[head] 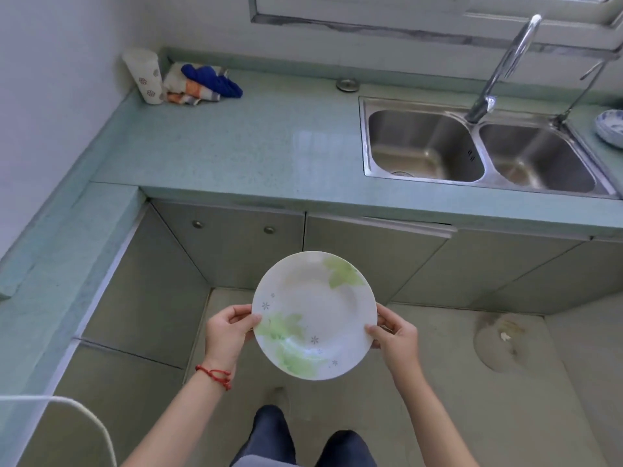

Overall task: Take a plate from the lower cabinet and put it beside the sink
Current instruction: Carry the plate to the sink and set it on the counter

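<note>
A white plate [313, 311] with green leaf prints is held in front of me, above the floor and below the counter's edge. My left hand [226, 333] grips its left rim and my right hand [395, 335] grips its right rim, thumbs on top. The steel double sink [364, 136] is set in the pale green counter [236, 146] at the upper right. The lower cabinet doors [232, 244] under the counter are closed.
A white patterned cup [146, 77] and bunched cloths [202, 84] sit in the counter's back left corner. A curved tap [505, 65] rises behind the sink. A blue-patterned bowl [612, 128] lies right of the sink. A round lid [347, 85] sits behind the counter's bare stretch.
</note>
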Demonstrator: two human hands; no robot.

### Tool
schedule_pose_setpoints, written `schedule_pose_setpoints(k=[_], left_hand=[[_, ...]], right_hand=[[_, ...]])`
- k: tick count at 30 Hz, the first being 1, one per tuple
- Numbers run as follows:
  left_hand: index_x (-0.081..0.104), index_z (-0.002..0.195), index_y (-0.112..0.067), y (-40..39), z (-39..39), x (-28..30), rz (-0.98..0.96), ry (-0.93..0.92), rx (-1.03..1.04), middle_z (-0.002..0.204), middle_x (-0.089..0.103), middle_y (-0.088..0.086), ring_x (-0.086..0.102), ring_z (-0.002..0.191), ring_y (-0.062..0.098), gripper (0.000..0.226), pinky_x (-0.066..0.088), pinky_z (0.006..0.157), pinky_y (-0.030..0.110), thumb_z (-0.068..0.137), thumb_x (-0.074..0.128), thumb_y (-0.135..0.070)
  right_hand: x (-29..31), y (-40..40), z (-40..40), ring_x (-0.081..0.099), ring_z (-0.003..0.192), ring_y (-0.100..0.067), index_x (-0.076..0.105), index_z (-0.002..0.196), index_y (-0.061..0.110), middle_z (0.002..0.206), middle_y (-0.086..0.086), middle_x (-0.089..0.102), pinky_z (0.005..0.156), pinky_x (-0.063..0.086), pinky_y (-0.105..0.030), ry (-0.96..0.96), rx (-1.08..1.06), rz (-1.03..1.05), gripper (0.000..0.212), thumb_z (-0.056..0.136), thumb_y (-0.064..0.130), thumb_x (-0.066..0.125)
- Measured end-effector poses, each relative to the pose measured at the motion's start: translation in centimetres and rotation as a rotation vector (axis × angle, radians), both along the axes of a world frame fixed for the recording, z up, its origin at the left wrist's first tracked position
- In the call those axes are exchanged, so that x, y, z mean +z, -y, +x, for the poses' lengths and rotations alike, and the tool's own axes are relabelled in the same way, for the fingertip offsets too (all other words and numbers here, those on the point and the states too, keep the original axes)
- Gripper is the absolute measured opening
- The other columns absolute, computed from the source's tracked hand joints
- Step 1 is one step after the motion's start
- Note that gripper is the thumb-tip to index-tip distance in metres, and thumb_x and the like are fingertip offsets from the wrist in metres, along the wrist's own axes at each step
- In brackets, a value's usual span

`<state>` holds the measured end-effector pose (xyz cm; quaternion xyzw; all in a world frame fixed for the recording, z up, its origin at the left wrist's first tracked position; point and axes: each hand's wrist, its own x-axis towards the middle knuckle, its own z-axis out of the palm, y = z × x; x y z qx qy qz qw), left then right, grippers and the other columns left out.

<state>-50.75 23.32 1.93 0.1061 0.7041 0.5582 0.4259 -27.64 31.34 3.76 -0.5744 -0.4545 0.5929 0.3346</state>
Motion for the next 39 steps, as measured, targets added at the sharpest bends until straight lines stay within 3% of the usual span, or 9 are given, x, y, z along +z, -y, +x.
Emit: schedule_pose_setpoints(k=[5,10,15,20,26,29,32,36,39], left_hand=[[0.064,0.082,-0.006,-5.8,-3.7,1.1,0.006,-0.022,-0.035,0.081,0.068,0.009,0.065,0.075,0.021,0.013,0.055,0.055,0.016,0.076,0.062,0.005],[0.064,0.078,-0.01,-11.4,-5.9,0.9,-0.015,-0.015,-0.022,0.08,0.069,0.008,0.066,0.074,0.021,0.014,0.055,0.065,0.026,0.076,0.064,0.004],[0.065,0.082,-0.006,-17.8,-7.3,0.5,-0.017,-0.037,0.005,0.08,0.068,0.009,0.065,0.074,0.023,0.012,0.057,0.065,0.027,0.075,0.064,0.004],[0.063,0.076,-0.01,-24.9,-8.1,0.8,-0.008,-0.023,0.037,0.08,0.068,0.01,0.065,0.073,0.023,0.015,0.058,0.056,0.022,0.075,0.064,0.004],[0.062,0.082,-0.003,-31.7,-9.0,0.9,0.001,-0.035,0.076,0.076,0.065,0.007,0.061,0.066,0.02,0.012,0.054,0.048,0.015,0.076,0.062,0.007],[0.062,0.081,-0.004,-33.6,-10.2,0.3,-0.025,-0.037,0.094,0.078,0.065,0.007,0.061,0.07,0.023,0.011,0.055,0.051,0.015,0.076,0.063,0.005],[0.062,0.075,-0.01,-35.1,-11.7,-0.2,-0.037,-0.034,0.08,0.078,0.065,0.007,0.062,0.07,0.023,0.015,0.055,0.053,0.017,0.076,0.064,0.005],[0.061,0.072,-0.012,-37.0,-13.7,-0.8,-0.077,-0.074,0.061,0.074,0.064,0.004,0.059,0.065,0.017,0.018,0.051,0.047,0.009,0.075,0.064,0.005],[0.062,0.071,-0.013,-38.0,-15.2,-1.3,-0.088,-0.062,0.049,0.074,0.064,0.004,0.06,0.067,0.018,0.019,0.051,0.048,0.009,0.075,0.065,0.006]], right_hand=[[0.4,-5.4,-3.6,0.06,0.055,-0.002,0.069,0.092,0.024,0.057,0.011,0.066,0.049,0.052,-0.02,-0.002,-0.016,0.014,0.05,0.074,-0.018,0.05],[0.6,-11.0,-5.8,0.062,0.055,-0.001,0.066,0.085,0.03,0.056,0.014,0.069,0.049,0.053,-0.018,-0.011,-0.019,0.019,0.053,0.075,-0.019,0.049],[-0.2,-18.1,-7.3,0.063,0.063,-0.007,0.07,0.08,0.038,0.063,0.011,0.071,0.062,0.056,-0.034,0.009,0.018,0.007,0.057,0.074,-0.015,0.053],[0.0,-26.0,-8.3,0.062,0.069,-0.014,0.069,0.092,0.027,0.07,0.002,0.069,0.074,0.053,-0.04,0.027,0.034,-0.002,0.045,0.075,-0.013,0.056],[0.3,-33.1,-9.8,0.056,0.05,-0.004,0.068,0.084,0.035,0.066,-0.006,0.053,0.052,0.056,-0.025,0.044,0.089,-0.008,0.05,0.076,-0.013,0.053],[-0.1,-35.1,-10.8,0.056,0.05,-0.001,0.068,0.096,0.027,0.07,-0.008,0.054,0.052,0.056,-0.024,0.061,0.11,-0.025,0.045,0.077,-0.012,0.053],[-0.7,-36.6,-12.1,0.057,0.058,-0.011,0.068,0.1,0.018,0.074,-0.011,0.054,0.053,0.055,-0.024,0.076,0.129,-0.046,0.04,0.078,-0.011,0.053],[-1.5,-38.0,-14.3,0.057,0.066,-0.02,0.066,0.095,0.029,0.074,-0.008,0.058,0.057,0.055,-0.03,0.105,0.105,-0.073,0.044,0.078,-0.01,0.054],[-1.9,-38.9,-15.8,0.057,0.068,-0.022,0.068,0.1,0.026,0.075,-0.008,0.059,0.063,0.055,-0.039,0.133,0.096,-0.073,0.043,0.077,-0.008,0.055]])
